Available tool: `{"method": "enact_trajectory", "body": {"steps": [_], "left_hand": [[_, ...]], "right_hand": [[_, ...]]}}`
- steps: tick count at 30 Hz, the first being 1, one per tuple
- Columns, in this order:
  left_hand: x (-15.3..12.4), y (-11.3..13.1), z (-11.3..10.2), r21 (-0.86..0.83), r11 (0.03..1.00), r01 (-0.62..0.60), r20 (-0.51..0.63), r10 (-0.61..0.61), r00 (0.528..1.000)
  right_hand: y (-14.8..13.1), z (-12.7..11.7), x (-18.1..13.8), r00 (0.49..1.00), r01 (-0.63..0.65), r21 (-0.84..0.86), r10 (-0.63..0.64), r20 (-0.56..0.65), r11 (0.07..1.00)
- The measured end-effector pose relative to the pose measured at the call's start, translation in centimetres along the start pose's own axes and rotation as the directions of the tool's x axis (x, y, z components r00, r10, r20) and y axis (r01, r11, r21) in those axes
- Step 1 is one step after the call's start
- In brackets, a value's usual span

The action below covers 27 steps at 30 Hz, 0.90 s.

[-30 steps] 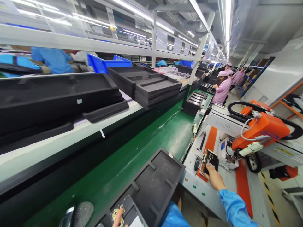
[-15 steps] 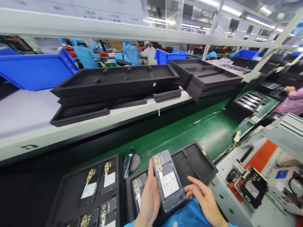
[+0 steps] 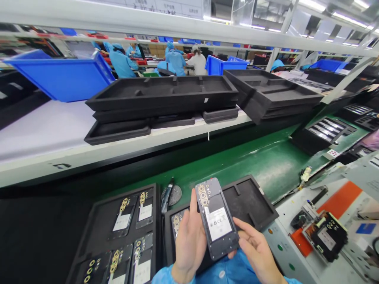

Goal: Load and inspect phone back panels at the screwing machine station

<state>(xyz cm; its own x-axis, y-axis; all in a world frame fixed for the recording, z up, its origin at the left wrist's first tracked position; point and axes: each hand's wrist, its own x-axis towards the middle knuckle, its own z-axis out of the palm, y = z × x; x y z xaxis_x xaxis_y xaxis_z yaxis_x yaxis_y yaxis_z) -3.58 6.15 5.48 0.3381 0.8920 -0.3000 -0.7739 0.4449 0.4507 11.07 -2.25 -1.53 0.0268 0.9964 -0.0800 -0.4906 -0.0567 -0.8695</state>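
An opened smartphone (image 3: pixel 218 221) faces me with its inner back showing: a white battery label, ringed camera openings and small screws. My left hand (image 3: pixel 191 240) supports it along the left edge, its other fingers partly hidden behind. At the lower right edge, my right hand (image 3: pixel 257 246) grips the phone with its thumb and fingers. Below and behind the phone is a black foam tray (image 3: pixel 245 197), with another phone (image 3: pixel 178 221) in its left part, partly covered by my left hand. A second foam tray (image 3: pixel 99 221) on the left carries several similar phones (image 3: pixel 122 217).
A dark-handled tool (image 3: pixel 167 197) lies by a round grey mesh disc (image 3: pixel 175 195) on the green bench (image 3: pixel 266 157). Stacked foam trays (image 3: pixel 166 96) and a blue bin (image 3: pixel 68 77) stand on the shelf. A machine with a phone-shaped fixture (image 3: pixel 328 236) is at right. Co-workers (image 3: pixel 176 61) sit beyond.
My right hand has moved in from beside the phone onto its lower right edge. The left hand keeps hold of the phone. The camera view has shifted slightly.
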Motion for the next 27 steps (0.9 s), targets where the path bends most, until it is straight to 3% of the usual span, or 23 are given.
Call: {"method": "enact_trajectory", "body": {"steps": [8,15,20,27], "left_hand": [[0.7,0.2,-1.0,0.091,0.996,-0.005,0.079,-0.002,0.997],[1.1,0.1,-1.4,-0.044,0.998,0.042,0.184,-0.033,0.982],[1.0,0.2,-1.5,-0.092,0.994,0.053,0.276,-0.026,0.961],[0.4,0.2,-1.3,-0.094,0.995,0.019,0.211,0.002,0.978]], "right_hand": [[-0.5,0.3,-0.3,1.0,-0.022,0.018,0.022,0.002,1.0],[-0.7,1.0,-0.7,0.998,-0.036,0.017,0.037,-0.045,0.999],[-0.2,1.2,-1.0,1.0,-0.015,0.02,0.015,-0.013,1.0],[0.7,0.9,-1.2,0.999,-0.033,0.076,0.035,-0.019,0.997]]}}
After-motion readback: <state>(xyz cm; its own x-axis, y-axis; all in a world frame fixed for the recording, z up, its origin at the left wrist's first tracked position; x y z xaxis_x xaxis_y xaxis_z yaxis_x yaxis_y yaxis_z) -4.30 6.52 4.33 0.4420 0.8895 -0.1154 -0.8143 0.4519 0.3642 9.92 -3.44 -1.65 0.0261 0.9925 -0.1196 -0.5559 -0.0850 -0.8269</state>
